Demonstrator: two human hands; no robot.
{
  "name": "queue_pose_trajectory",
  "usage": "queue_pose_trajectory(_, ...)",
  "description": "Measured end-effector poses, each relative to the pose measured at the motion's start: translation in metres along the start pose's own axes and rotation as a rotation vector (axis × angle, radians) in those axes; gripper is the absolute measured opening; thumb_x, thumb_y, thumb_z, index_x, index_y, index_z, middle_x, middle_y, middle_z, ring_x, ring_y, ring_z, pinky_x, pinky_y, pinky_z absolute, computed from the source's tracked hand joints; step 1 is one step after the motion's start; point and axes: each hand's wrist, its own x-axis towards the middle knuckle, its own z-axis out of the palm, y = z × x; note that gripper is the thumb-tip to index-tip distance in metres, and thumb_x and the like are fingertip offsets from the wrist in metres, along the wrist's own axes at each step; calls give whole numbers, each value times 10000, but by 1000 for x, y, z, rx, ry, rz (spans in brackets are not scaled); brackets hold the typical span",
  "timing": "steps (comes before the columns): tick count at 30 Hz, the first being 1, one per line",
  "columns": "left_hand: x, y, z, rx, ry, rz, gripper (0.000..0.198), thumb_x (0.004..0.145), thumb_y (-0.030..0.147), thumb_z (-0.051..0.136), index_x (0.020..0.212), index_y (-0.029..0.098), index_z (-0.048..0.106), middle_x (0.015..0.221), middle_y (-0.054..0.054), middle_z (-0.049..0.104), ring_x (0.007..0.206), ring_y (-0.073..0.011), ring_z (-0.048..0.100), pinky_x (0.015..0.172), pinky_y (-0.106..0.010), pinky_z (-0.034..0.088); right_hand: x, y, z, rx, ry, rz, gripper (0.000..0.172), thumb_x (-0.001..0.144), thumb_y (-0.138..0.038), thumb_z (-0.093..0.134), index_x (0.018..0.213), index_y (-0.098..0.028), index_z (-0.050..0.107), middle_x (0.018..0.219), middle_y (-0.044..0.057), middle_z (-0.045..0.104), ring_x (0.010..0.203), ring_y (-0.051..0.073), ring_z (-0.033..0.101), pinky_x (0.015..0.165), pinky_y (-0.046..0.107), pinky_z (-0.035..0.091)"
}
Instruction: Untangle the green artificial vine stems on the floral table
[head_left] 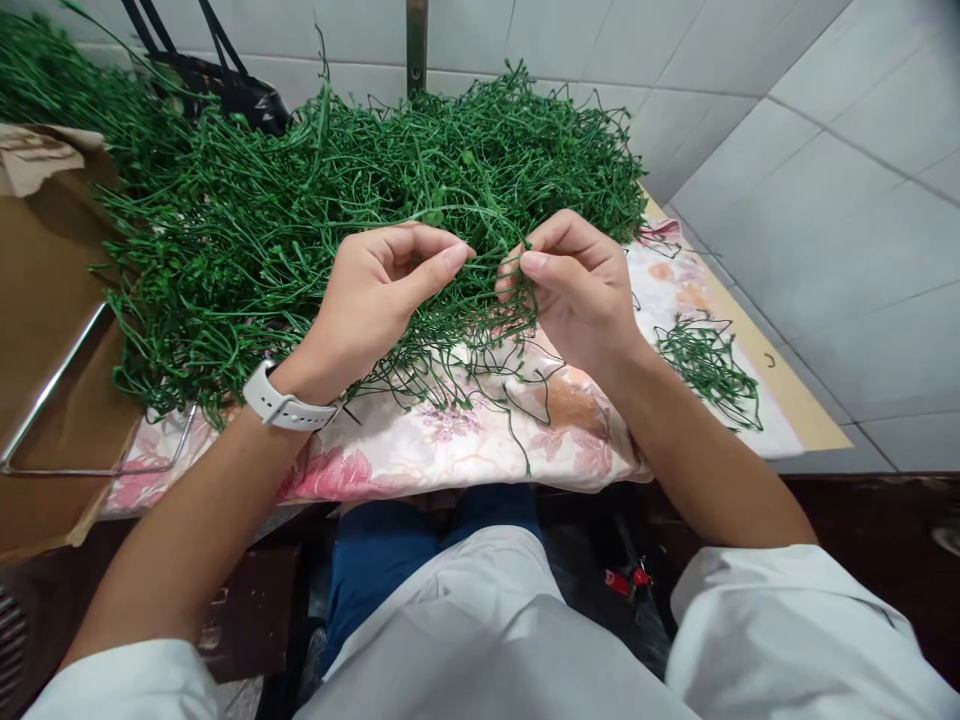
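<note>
Two bare hands work over a heaped mass of thin green stems [360,190]. Right hand [577,290]: fingers [536,262] closed narrowly, pinching strands from the heap. Left hand [367,310]: fingers [450,258] curled narrow, near the right hand; any hold cannot be confirmed. White smartwatch [281,395] fitted on left wrist. Heap rests on a floral cloth [450,450] covering the desk [780,370]. One smaller stem bundle [709,365] lies separately on the cloth, right of the hands. Cardboard sheet [52,300] lies left of the heap.
</note>
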Motion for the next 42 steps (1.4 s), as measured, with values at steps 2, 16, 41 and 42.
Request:
queue_pose_trajectory(2,0,-2,1,-21,15,-1,181,938,374,787,926,194,773,1001,-50,809,916,-149,736,858,-292,614,0,-1,-1,-16,16,-21,329,813,-414,864,757,-243,588,754,-6,605,668,141,576,666,323,551)
queue_pose_trajectory(16,1,-1,5,-148,7,-74,151,1010,392,667,1054,248,660,1062,-33,726,833,-110,732,822,-273,666,0,-17,-6,186,-258,204,163,771,-308,679,734,-228,541,542,-4,593,438,129,458,458,284,358)
queue_pose_trajectory(41,-5,-1,10,119,-179,60,379,975,523,700,785,197,724,695,-18,667,622,-132,582,594,-302,444,-5,-3,6,11,-2,247,467,853,-555,855,918,-273,488,626,-74,526,460,99,543,376,227,312)
queue_pose_trajectory(42,-5,1,9,143,-153,75,373,978,514,695,782,199,726,683,-15,657,617,-133,566,594,-306,434,-5,-2,5,5,16,239,460,854,-556,853,917,-273,496,626,-71,526,466,100,544,379,228,317)
